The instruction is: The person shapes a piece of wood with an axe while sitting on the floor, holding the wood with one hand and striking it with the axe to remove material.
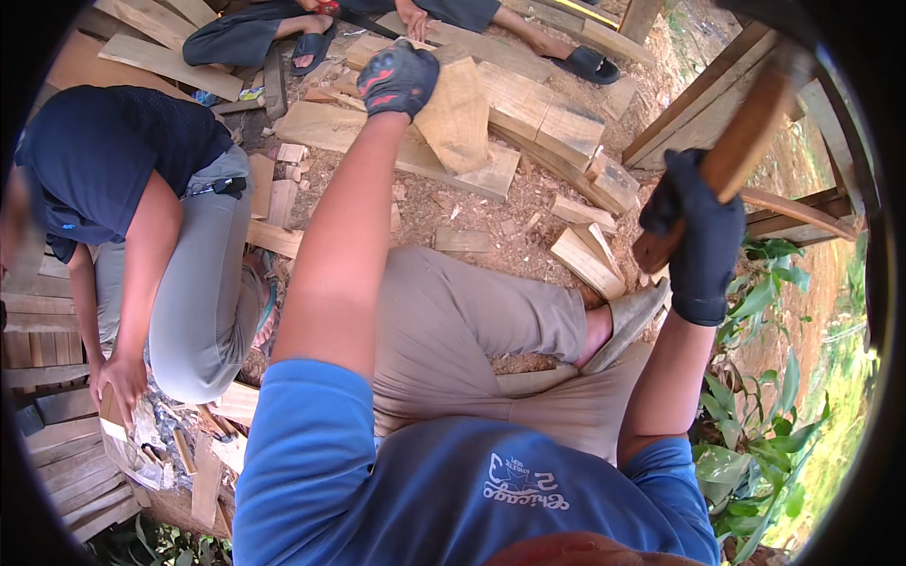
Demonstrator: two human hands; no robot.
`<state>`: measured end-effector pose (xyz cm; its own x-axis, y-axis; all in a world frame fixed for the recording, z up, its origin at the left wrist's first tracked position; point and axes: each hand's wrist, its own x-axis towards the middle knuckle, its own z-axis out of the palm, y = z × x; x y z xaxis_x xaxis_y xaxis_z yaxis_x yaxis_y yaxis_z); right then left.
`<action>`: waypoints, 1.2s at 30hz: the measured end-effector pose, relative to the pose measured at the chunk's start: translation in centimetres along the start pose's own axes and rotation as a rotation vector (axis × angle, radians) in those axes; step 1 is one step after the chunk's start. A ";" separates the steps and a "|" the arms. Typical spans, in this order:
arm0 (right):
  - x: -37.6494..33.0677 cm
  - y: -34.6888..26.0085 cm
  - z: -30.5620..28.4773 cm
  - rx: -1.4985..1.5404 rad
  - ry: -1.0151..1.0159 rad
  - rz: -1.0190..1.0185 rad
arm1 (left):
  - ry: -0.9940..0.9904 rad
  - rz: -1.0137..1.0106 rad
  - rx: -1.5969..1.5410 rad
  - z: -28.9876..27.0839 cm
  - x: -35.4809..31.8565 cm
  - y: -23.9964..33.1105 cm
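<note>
The wedge-shaped wood piece [458, 118] stands tilted on a thick plank [326, 127] that's serving as a chopping base on the chip-covered ground. The left hand [398, 77], in a dark glove with red patches, is clamped over its top edge, probably to keep it propped steady at that angle. The right hand [700, 236], in a plain dark glove, is closed tight around a wooden handle [741, 146], raised off to the right and well apart from the wood piece (the tool's head runs up out of view, so no telling what kind it is). The person sits low with one knee bent, a sandal [628, 321] planted near some offcuts [585, 259]. On the left, another person in a dark shirt [99, 156] crouches over small wood bits. At the top, someone else's sandalled feet [590, 64] rest among more planks.
</note>
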<state>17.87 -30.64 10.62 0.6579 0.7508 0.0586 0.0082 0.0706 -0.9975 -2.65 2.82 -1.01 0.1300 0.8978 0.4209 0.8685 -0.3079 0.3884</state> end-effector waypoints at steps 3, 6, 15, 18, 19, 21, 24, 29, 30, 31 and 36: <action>0.3 1.9 1.5 0.200 0.000 -0.094 | 0.033 -0.063 0.002 -0.1 -0.2 -1.4; 0.0 13.3 4.0 -0.156 0.123 -0.008 | 0.021 -0.061 0.029 0.4 0.2 -2.2; -1.0 18.4 5.1 -0.465 -0.373 0.527 | 0.047 -0.065 0.083 -0.1 -1.2 -8.5; -3.5 16.6 1.8 -0.444 -0.303 0.535 | 0.071 -0.221 0.026 0.3 -2.2 -11.5; -4.4 16.3 0.4 -0.434 -0.283 0.546 | 0.078 -0.182 0.004 0.5 -2.5 -12.6; -6.2 16.1 -1.9 -0.412 -0.237 0.573 | 0.080 -0.159 -0.021 0.9 -2.6 -13.9; -8.7 15.8 -5.2 -0.484 -0.185 0.617 | 0.053 -0.087 0.054 0.4 -1.9 -10.8; -12.0 16.3 -8.6 -0.559 -0.093 0.584 | -0.051 0.191 0.090 -0.7 -0.7 0.9; -12.3 16.7 -8.9 -0.574 -0.096 0.555 | -0.055 0.250 0.090 -0.6 -1.0 2.8; -12.6 17.2 -9.0 -0.585 -0.096 0.529 | -0.024 0.255 0.057 -0.2 -1.4 4.5; -11.9 20.5 -7.0 -0.483 -0.112 0.510 | -0.121 0.218 0.095 1.2 -1.4 6.7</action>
<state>15.48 -42.69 -10.82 0.5875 0.6777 -0.4423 0.0699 -0.5870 -0.8066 3.59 -0.13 0.06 0.3702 0.8465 0.3825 0.8542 -0.4721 0.2181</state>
